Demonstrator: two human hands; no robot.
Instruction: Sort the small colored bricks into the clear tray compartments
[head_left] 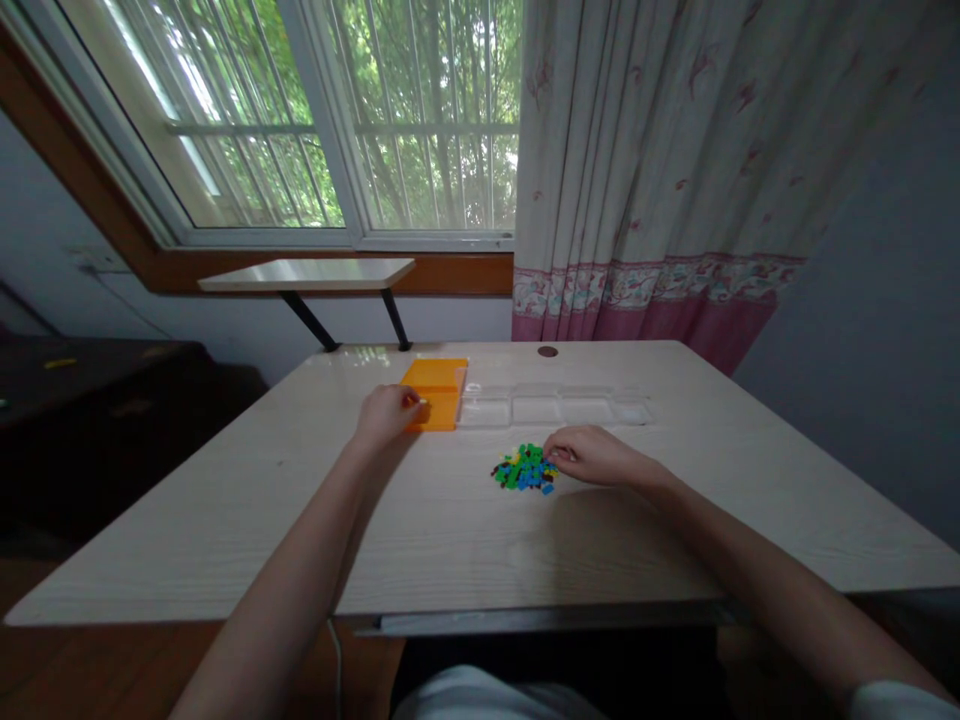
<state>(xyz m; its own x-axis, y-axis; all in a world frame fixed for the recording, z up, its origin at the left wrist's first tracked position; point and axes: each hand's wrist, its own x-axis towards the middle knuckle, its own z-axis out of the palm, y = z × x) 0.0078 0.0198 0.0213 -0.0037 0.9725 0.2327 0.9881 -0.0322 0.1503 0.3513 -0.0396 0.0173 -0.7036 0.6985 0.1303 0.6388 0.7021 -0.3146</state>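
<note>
Green, blue, yellow and dark pieces point(528, 464) lie heaped mid-table point(435, 560), colours mixed; the work looks early, with most left. At the heap's right, the right hand point(596, 455) curls its fingers. Toward the far edge, the left hand point(384, 412) is at an orange tray point(439, 374), beside a clear tray point(512, 408). I cannot tell whether either hand's fingers grip anything.

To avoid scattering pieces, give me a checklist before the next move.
1. Left hand at the orange tray: ok.
2. Right hand at the right edge of the brick pile: ok.
3. Brick pile on the table, away from its edges: ok.
4. Clear compartments beyond the pile: ok.
5. Colours separated: not ok; green, blue and yellow lie mixed.
6. Piece gripped by the right fingers: cannot tell.
</note>
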